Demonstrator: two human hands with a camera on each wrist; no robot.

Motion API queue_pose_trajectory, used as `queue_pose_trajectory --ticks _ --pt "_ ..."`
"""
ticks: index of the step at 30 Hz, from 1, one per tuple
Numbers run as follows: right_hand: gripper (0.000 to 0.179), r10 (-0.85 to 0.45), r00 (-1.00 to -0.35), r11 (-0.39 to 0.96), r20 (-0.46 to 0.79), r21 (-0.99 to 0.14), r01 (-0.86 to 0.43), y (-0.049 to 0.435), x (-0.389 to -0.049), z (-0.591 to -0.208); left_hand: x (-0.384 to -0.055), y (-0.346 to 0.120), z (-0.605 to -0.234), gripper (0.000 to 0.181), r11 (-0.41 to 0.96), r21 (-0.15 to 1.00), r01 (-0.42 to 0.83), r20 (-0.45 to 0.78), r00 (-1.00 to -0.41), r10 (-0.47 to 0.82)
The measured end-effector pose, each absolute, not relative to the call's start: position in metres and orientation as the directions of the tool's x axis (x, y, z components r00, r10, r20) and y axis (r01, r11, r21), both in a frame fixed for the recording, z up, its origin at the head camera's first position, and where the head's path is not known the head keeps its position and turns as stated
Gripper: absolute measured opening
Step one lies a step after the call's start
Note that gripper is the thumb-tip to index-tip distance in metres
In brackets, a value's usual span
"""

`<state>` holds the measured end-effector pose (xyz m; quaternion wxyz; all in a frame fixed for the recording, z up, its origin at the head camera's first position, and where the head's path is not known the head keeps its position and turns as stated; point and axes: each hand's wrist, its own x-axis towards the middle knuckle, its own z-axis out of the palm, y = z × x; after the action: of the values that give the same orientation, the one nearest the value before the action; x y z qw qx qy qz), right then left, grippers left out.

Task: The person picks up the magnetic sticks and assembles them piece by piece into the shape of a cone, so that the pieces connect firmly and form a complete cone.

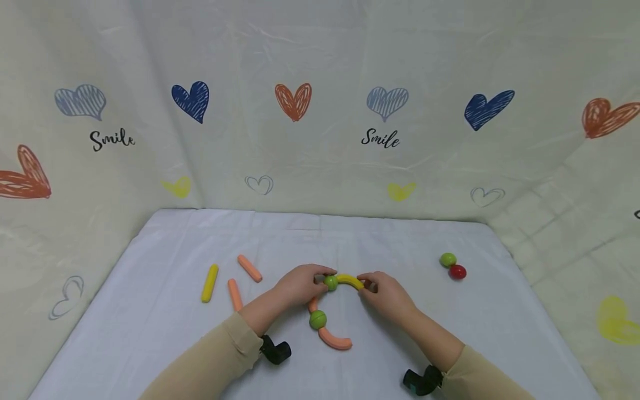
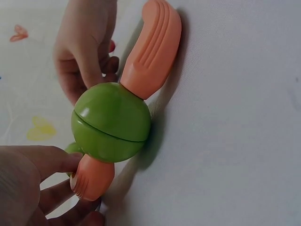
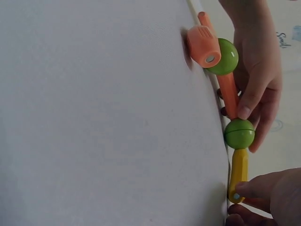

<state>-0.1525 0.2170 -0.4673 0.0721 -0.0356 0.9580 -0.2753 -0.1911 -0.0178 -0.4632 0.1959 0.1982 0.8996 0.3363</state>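
Note:
A chain of toy rods and balls lies on the white cloth in the head view. My left hand (image 1: 302,284) pinches the upper green ball (image 1: 331,282), where a straight orange rod (image 1: 313,304) meets it. That rod runs down to a second green ball (image 1: 318,319), from which a curved orange rod (image 1: 336,340) extends; its free end shows a silvery disc in the right wrist view. Thumb and fingers of my right hand (image 1: 387,297) grip the far end of a curved yellow rod (image 1: 348,279). The yellow rod's other end touches the upper green ball.
Left of the hands lie a straight yellow rod (image 1: 210,283) and two orange rods (image 1: 249,268), the nearer partly behind the left forearm. At the right, a loose green ball (image 1: 448,259) touches a red ball (image 1: 457,271). A heart-printed curtain (image 1: 320,161) stands behind the table.

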Motion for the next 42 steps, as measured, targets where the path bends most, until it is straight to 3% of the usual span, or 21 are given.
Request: queue_pose_trajectory --ticks 25,42 --pt "0.027 -0.098 -0.985 0.822 -0.14 -0.57 -0.001 0.207 -0.162 -0.471 -0.184 -0.026 -0.461 0.036 0.691 0.696 0.195 -0.196 -0.874 0.444" --pt "0.024 -0.191 -0.97 0.813 -0.151 -0.579 -0.07 0.199 -0.183 -0.463 -0.173 -0.03 -0.464 0.035 0.711 0.689 0.141 -0.178 -0.918 0.354"
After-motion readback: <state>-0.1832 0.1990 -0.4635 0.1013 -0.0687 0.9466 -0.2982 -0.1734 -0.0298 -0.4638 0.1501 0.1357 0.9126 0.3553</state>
